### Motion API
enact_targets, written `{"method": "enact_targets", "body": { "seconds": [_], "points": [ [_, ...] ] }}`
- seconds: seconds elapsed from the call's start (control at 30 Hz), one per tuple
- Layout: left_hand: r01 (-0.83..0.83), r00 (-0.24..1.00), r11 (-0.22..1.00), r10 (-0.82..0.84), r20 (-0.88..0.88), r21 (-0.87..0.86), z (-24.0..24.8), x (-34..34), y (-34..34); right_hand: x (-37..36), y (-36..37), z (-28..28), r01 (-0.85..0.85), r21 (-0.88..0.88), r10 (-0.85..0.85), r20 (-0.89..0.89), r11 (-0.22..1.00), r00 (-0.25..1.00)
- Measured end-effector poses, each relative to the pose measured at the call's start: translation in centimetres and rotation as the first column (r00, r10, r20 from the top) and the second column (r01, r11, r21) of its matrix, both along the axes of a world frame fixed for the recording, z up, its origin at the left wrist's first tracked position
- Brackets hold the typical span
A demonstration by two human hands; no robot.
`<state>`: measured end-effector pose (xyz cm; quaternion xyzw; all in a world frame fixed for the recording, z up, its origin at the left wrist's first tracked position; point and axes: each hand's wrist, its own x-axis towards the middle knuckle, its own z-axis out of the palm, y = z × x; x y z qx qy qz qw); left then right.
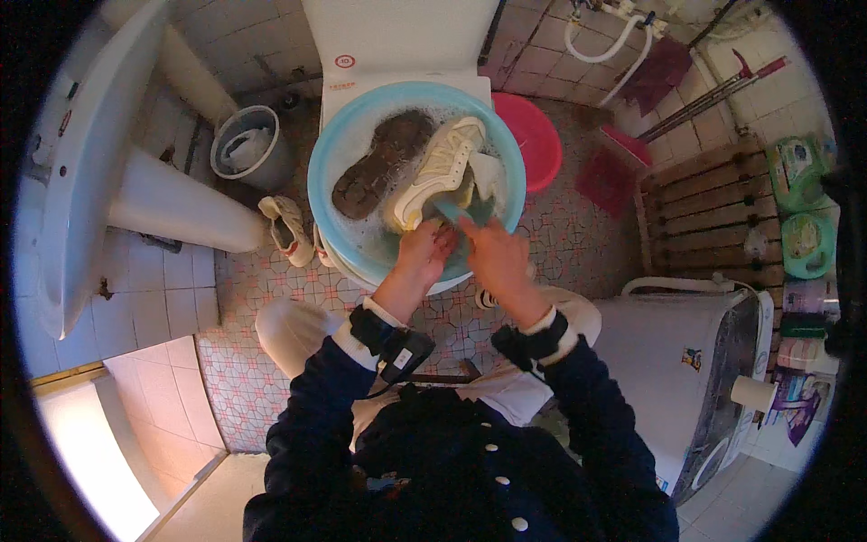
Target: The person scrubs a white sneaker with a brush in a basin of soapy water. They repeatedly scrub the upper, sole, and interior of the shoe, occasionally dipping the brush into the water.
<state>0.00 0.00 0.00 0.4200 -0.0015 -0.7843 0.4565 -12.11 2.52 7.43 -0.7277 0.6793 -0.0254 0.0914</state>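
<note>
Head view, looking down into a tiled washroom. A light blue basin [327, 158] sat on a white stand ahead of the person's knees, holding soapy water. Two shoes lay in it: a cream sneaker [440, 169] on its side, and a second shoe [379, 163] turned sole-up, its sole dark with dirt.

Left hand [424, 256] and right hand [492, 253] were close together at the near rim of the basin, by the cream sneaker's heel. The right hand was closed on a small teal brush [452, 214]. Could not tell whether the left hand was gripping the sneaker or only steadying it.

Judged progress: washing was underway, with suds present. The dark sole looked unscrubbed. A third shoe [287, 228] lay on the floor beside the basin, apparently not yet washed.

Hidden or unclear: the brush bristles, the left fingertips and the submerged parts of both shoes.
</note>
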Motion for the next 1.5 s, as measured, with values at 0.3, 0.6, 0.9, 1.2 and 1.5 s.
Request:
{"method": "enact_targets", "body": {
  "seconds": [0.3, 0.6, 0.9, 1.2, 1.5],
  "points": [
    [-0.054, 0.999, 0.997, 0.054, 0.002, 0.046, 1.4, -1.2, -0.5, -0.1, 1.9, 0.8, -0.045, -0.125, 0.048, 0.018, 0.991, 0.999],
    [-0.047, 0.999, 0.998, 0.048, -0.024, 0.044, -0.2, 0.3, -1.4, 0.1, 1.4, -0.9, -0.059, -0.171, 0.069, 0.048, 0.983, 0.996],
    [-0.027, 0.996, 0.999, 0.028, -0.083, 0.018, 0.1, 0.1, -1.2, -0.2, -1.4, 0.2, -0.03, -0.181, 0.035, 0.021, 0.983, 0.999],
    [-0.022, 0.999, 1.0, 0.022, -0.049, -0.008, -0.2, -0.2, -0.8, 0.3, -0.9, 0.4, 0.01, -0.18, 0.0, 0.055, 0.984, 0.998],
    [-0.052, 0.997, 0.998, 0.054, -0.062, 0.03, -0.5, -0.3, -1.0, 0.6, 0.5, 1.3, -0.003, -0.032, 0.004, 0.029, 0.999, 1.0]
  ]
}}
